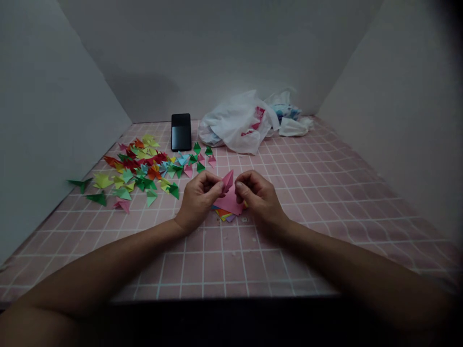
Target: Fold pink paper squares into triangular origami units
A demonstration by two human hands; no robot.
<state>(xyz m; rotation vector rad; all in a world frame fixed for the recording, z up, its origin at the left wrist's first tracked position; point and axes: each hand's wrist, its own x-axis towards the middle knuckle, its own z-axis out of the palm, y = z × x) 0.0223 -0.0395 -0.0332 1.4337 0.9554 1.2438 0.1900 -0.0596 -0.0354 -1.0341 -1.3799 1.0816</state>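
— Underneath everything?
— A pink mat (pixel 275 260), ruled with a white grid, slightly rippled toward the right side

— And across the left half?
— Dozens of small folded paper triangles (pixel 141 168), red, green, yellow, pink and pale blue, in a loose scatter, with a few lying apart near the mat's left edge

— Toward the back?
— A black phone (pixel 181 132), just beside a crumpled white plastic bag (pixel 235 124) with red print, then a white bundle (pixel 289 120) with some blue on it

— Nearer the front?
— A small stack of coloured paper (pixel 224 215), orange, yellow and blue edges showing
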